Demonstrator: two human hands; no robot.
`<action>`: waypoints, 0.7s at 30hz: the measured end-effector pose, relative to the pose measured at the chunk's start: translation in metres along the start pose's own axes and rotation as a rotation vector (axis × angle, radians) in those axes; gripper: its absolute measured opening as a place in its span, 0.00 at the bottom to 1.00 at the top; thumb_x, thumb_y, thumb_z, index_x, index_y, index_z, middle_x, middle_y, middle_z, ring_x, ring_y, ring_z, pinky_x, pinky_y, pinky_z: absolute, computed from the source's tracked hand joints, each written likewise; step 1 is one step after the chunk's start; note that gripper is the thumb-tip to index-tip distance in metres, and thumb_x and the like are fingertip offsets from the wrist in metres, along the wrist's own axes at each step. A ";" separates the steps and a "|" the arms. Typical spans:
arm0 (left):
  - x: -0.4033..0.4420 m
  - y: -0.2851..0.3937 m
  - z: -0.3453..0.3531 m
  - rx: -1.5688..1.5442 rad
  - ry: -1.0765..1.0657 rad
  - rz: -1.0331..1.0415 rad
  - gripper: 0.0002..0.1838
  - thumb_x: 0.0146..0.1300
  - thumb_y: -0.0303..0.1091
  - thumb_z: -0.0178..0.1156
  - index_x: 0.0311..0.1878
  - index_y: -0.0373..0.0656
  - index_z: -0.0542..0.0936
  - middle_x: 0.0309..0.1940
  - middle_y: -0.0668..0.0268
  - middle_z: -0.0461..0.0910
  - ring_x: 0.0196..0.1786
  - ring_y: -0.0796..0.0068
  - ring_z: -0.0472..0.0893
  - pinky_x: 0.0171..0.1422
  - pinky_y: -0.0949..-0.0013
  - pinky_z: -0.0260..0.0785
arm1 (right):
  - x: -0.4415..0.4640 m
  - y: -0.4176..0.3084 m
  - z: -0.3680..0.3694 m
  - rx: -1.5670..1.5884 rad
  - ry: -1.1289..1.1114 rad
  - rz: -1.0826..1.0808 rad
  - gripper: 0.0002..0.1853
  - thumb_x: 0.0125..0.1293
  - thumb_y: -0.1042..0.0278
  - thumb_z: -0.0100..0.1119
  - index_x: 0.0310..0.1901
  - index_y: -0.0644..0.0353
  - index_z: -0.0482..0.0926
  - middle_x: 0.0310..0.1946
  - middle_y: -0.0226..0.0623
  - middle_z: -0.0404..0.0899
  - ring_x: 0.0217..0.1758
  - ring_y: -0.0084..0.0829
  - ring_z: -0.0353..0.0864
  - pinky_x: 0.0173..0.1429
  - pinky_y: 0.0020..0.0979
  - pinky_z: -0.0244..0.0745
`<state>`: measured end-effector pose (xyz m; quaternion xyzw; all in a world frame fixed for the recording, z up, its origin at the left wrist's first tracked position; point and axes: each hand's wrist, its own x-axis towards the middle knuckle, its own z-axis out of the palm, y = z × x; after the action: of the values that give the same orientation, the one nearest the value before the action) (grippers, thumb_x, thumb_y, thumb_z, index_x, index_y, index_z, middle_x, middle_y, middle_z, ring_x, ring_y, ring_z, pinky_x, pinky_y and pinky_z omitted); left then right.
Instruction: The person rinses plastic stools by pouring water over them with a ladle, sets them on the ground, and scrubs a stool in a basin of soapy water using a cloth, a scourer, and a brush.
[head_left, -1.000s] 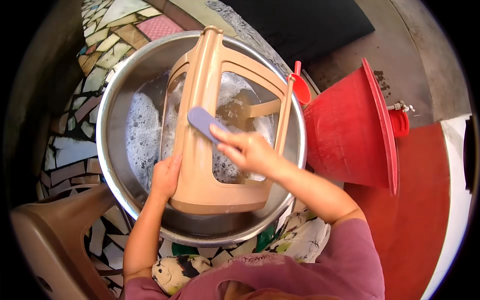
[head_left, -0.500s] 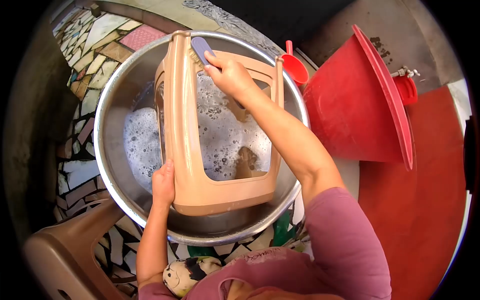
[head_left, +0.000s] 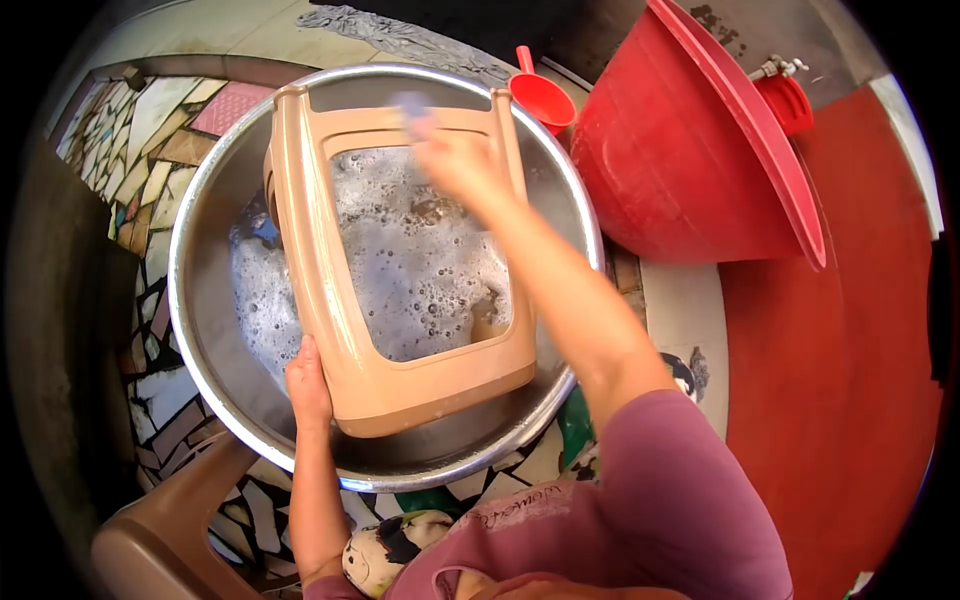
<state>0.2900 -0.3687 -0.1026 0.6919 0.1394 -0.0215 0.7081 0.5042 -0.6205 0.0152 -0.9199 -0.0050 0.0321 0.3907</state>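
A beige plastic stool [head_left: 440, 390] lies tilted on its side in a large metal basin [head_left: 181, 270]. Sudsy water [head_left: 410, 290] shows through the stool's open side and to its left. At the stool's lower left edge, my left hand [head_left: 308, 385] is closed around the rim of the plastic. My right hand [head_left: 455, 160], smeared by motion, grips a scrub brush [head_left: 410, 105] with a blue-purple handle. The brush is over the upper crossbar of the stool; its bristles are too blurred to see whether they touch.
A big red plastic tub [head_left: 660, 150] leans at the right, with a red dipper [head_left: 542, 98] beside the basin and a tap [head_left: 780, 67] behind. A brown plastic stool [head_left: 170, 530] stands at lower left. Grey cloth [head_left: 400, 38] lies beyond the basin.
The brush in my right hand has moved from the stool's upper left corner rightward onto the crossbar. The stool is tilted slightly more, and the whole view has shifted.
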 end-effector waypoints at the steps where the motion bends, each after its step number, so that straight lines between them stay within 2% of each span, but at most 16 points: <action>1: -0.003 0.003 -0.001 0.089 -0.003 -0.019 0.28 0.78 0.48 0.43 0.41 0.30 0.81 0.32 0.67 0.82 0.34 0.80 0.76 0.40 0.72 0.70 | 0.011 0.037 -0.021 -0.048 0.056 0.070 0.22 0.68 0.61 0.54 0.64 0.43 0.75 0.43 0.40 0.85 0.44 0.27 0.84 0.50 0.30 0.77; 2: -0.007 -0.001 -0.001 0.087 0.004 -0.028 0.28 0.78 0.48 0.43 0.41 0.30 0.81 0.32 0.67 0.82 0.34 0.80 0.76 0.40 0.72 0.70 | 0.022 0.074 -0.042 -0.093 0.109 0.142 0.22 0.70 0.65 0.52 0.65 0.43 0.74 0.43 0.41 0.85 0.42 0.27 0.84 0.47 0.28 0.79; 3: -0.008 -0.007 0.000 0.061 -0.004 -0.008 0.28 0.77 0.48 0.42 0.41 0.30 0.81 0.32 0.67 0.82 0.34 0.80 0.76 0.40 0.71 0.70 | 0.036 0.105 -0.041 -0.113 0.241 0.038 0.22 0.70 0.64 0.52 0.66 0.43 0.73 0.42 0.43 0.85 0.40 0.27 0.85 0.44 0.27 0.79; 4: -0.005 -0.008 0.001 0.035 -0.013 0.021 0.28 0.77 0.48 0.42 0.41 0.29 0.81 0.31 0.67 0.81 0.34 0.80 0.76 0.40 0.71 0.70 | 0.032 0.074 -0.037 -0.022 0.144 0.086 0.22 0.69 0.64 0.52 0.65 0.43 0.74 0.41 0.43 0.85 0.40 0.28 0.84 0.44 0.28 0.79; 7: -0.005 -0.007 0.004 0.013 0.009 0.024 0.28 0.77 0.48 0.42 0.41 0.29 0.81 0.31 0.67 0.81 0.34 0.80 0.76 0.40 0.71 0.70 | -0.001 -0.045 0.022 0.060 -0.023 -0.081 0.21 0.67 0.60 0.55 0.62 0.45 0.77 0.42 0.43 0.85 0.39 0.34 0.84 0.48 0.37 0.78; 8: -0.006 -0.009 0.003 0.015 0.016 0.017 0.28 0.77 0.48 0.42 0.41 0.29 0.81 0.31 0.67 0.81 0.34 0.80 0.76 0.40 0.71 0.70 | -0.009 -0.073 0.041 -0.021 -0.098 -0.174 0.21 0.66 0.59 0.56 0.61 0.45 0.77 0.43 0.43 0.85 0.40 0.35 0.84 0.49 0.39 0.77; 9: -0.005 -0.009 0.001 0.039 0.023 0.000 0.28 0.77 0.48 0.43 0.41 0.30 0.81 0.31 0.67 0.81 0.34 0.80 0.76 0.40 0.71 0.70 | -0.012 -0.087 0.053 -0.299 -0.147 -0.367 0.22 0.66 0.56 0.57 0.62 0.45 0.77 0.43 0.42 0.85 0.39 0.36 0.84 0.52 0.39 0.75; 12: -0.002 -0.003 -0.002 0.061 0.027 -0.011 0.28 0.77 0.48 0.43 0.41 0.30 0.81 0.31 0.67 0.81 0.33 0.80 0.76 0.39 0.71 0.69 | -0.007 -0.002 0.027 0.045 0.043 -0.183 0.23 0.67 0.58 0.57 0.64 0.47 0.75 0.44 0.41 0.86 0.42 0.31 0.85 0.49 0.33 0.76; 13: -0.002 -0.002 0.000 0.052 0.037 -0.016 0.28 0.77 0.49 0.43 0.41 0.30 0.81 0.31 0.67 0.81 0.33 0.80 0.75 0.39 0.72 0.69 | -0.008 0.029 -0.002 0.055 0.054 -0.041 0.24 0.67 0.59 0.57 0.64 0.49 0.74 0.45 0.41 0.86 0.43 0.29 0.85 0.49 0.31 0.77; 15: -0.005 -0.004 0.001 0.021 0.021 -0.006 0.28 0.77 0.49 0.43 0.40 0.30 0.82 0.31 0.67 0.81 0.33 0.80 0.76 0.38 0.72 0.69 | -0.004 0.091 -0.044 -0.032 0.236 0.177 0.24 0.68 0.61 0.56 0.65 0.52 0.73 0.44 0.43 0.86 0.41 0.26 0.85 0.48 0.29 0.78; 17: -0.002 -0.002 0.002 0.015 -0.018 0.022 0.29 0.77 0.49 0.43 0.40 0.30 0.82 0.30 0.67 0.81 0.32 0.81 0.76 0.38 0.72 0.69 | -0.010 0.072 -0.040 -0.028 0.191 0.185 0.24 0.68 0.61 0.56 0.65 0.52 0.73 0.42 0.45 0.86 0.40 0.26 0.84 0.47 0.29 0.78; 18: -0.002 -0.002 0.003 -0.009 0.010 0.020 0.29 0.77 0.49 0.43 0.40 0.30 0.82 0.30 0.67 0.81 0.32 0.81 0.76 0.37 0.72 0.69 | -0.016 0.036 -0.022 -0.208 0.207 0.060 0.24 0.67 0.60 0.56 0.65 0.52 0.73 0.41 0.47 0.86 0.39 0.30 0.85 0.46 0.31 0.78; 19: -0.005 -0.004 0.005 -0.034 0.043 0.008 0.28 0.77 0.49 0.43 0.40 0.30 0.82 0.30 0.67 0.81 0.32 0.81 0.76 0.37 0.72 0.69 | -0.023 0.005 -0.005 0.229 0.068 0.065 0.25 0.67 0.59 0.57 0.65 0.50 0.73 0.41 0.47 0.85 0.40 0.36 0.85 0.47 0.33 0.78; 21: -0.006 -0.008 0.002 0.000 0.027 0.003 0.28 0.77 0.48 0.43 0.40 0.31 0.82 0.30 0.68 0.81 0.32 0.81 0.76 0.37 0.72 0.69 | -0.022 -0.041 0.043 0.030 0.024 -0.125 0.16 0.70 0.57 0.54 0.57 0.46 0.77 0.32 0.46 0.83 0.36 0.44 0.84 0.44 0.43 0.76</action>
<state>0.2829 -0.3720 -0.1089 0.6924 0.1478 -0.0110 0.7061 0.4804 -0.5615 0.0163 -0.9122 -0.0573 -0.0034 0.4056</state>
